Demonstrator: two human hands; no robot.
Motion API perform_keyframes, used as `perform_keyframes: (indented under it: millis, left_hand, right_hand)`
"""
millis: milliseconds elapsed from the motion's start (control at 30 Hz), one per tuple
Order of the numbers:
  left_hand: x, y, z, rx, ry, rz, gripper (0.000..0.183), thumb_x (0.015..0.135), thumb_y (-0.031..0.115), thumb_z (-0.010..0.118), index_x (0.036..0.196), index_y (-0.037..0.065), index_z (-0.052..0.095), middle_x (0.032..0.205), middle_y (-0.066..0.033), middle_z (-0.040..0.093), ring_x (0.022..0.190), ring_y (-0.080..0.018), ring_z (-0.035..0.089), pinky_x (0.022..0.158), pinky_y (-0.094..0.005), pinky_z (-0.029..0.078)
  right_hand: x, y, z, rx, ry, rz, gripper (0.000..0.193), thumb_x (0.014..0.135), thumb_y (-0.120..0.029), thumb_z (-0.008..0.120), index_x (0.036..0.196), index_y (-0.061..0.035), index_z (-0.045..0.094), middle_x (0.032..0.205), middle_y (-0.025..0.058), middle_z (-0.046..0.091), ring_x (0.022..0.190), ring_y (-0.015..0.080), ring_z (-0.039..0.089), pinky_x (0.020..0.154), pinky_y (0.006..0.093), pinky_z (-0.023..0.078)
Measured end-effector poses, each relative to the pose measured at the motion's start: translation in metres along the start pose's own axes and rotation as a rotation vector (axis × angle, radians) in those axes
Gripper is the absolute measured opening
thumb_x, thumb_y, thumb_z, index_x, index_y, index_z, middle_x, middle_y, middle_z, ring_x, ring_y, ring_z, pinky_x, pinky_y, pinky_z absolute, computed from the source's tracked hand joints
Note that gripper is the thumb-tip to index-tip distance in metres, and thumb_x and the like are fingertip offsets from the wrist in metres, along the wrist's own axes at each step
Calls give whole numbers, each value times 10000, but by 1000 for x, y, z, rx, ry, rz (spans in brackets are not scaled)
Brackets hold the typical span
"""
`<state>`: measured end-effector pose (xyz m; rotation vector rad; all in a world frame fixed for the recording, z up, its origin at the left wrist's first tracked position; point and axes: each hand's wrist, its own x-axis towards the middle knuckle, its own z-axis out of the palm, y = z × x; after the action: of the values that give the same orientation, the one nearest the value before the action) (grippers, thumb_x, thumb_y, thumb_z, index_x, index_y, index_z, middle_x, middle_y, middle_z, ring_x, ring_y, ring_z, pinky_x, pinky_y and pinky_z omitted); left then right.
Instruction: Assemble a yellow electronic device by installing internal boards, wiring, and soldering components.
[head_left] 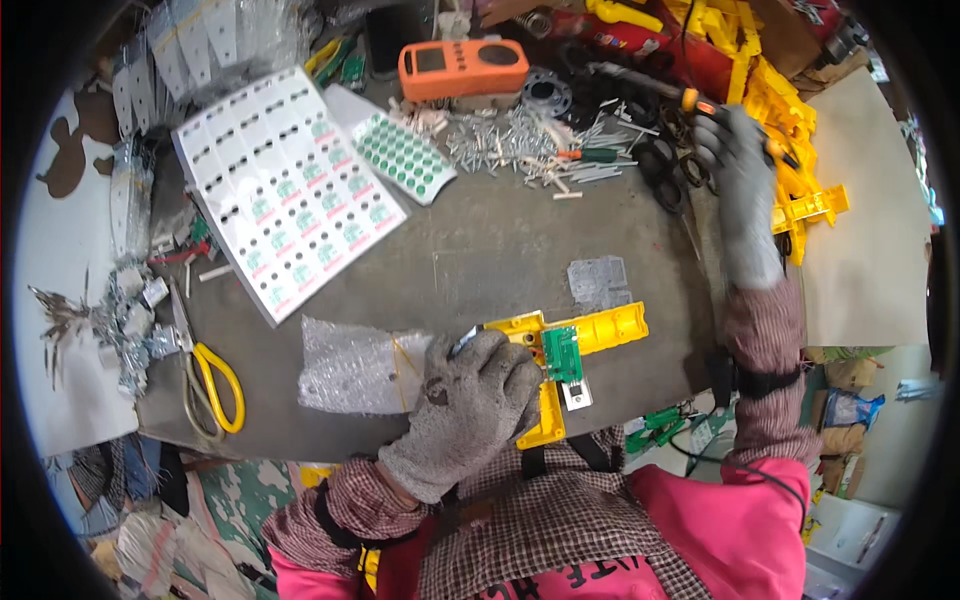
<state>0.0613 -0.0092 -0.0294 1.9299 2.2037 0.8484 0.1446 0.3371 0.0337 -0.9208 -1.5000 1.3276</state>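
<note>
My left hand (470, 400), in a grey work glove, is closed on the left part of a yellow plastic casing half (610, 328) near the table's front edge. A small green circuit board (562, 355) lies over the casing, with a metal-tabbed black component (575, 393) at its lower end. My left fingers hide part of the casing. Up at the far right, my gloved right hand (738, 165) is closed around a hand tool with an orange and black handle (693, 100). Its long shaft points left; its exact kind is unclear. Black-handled scissors (662, 172) lie beside this hand.
Loose screws (510, 140) are heaped below an orange multimeter (463, 68). Sticker sheets (290, 200) cover the left back. Yellow-handled scissors (215, 385) and a clear bubble-wrap bag (355, 368) lie left. A clear plastic piece (598, 281) sits beyond the casing. Yellow casings (790, 110) are piled at right.
</note>
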Motion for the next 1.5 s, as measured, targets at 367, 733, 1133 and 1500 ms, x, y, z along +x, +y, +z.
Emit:
perform_keyframes:
  millis: [367,733,1133,1500]
  left_hand:
    - [1,-1,1,-26,44,22,308,684,169,743,968,148,624,1014,-18,633,1064,-270,581,1012,-562,404]
    - [11,8,-6,47,37,23,350,588,110,718,916,82,599,964,-91,579,1019,-338,537,1043,-576,384]
    - [343,214,158,105,-225,825,183,889,99,562,1025,63,679,1020,-127,709,1008,-291,686,891,-409,520]
    - [428,192,229,188,-83,850,237,922,166,574,1119,88,682,1015,-151,722,915,-333,713,789,-456,576]
  right_hand:
    - [-176,23,10,-418,-733,-527,475,757,58,752,1181,-89,593,1021,148,663,873,322,655,749,396,525]
    - [-114,15,36,212,-772,-190,399,930,-206,714,1283,-59,599,1006,73,695,876,186,660,749,317,536]
    - [-45,85,69,934,-561,354,425,1065,-349,477,1400,-88,479,1012,124,709,807,126,670,685,275,545]
    - [-28,107,71,1184,-631,274,409,1069,-357,466,1368,-82,517,1034,117,683,857,132,647,704,263,524]
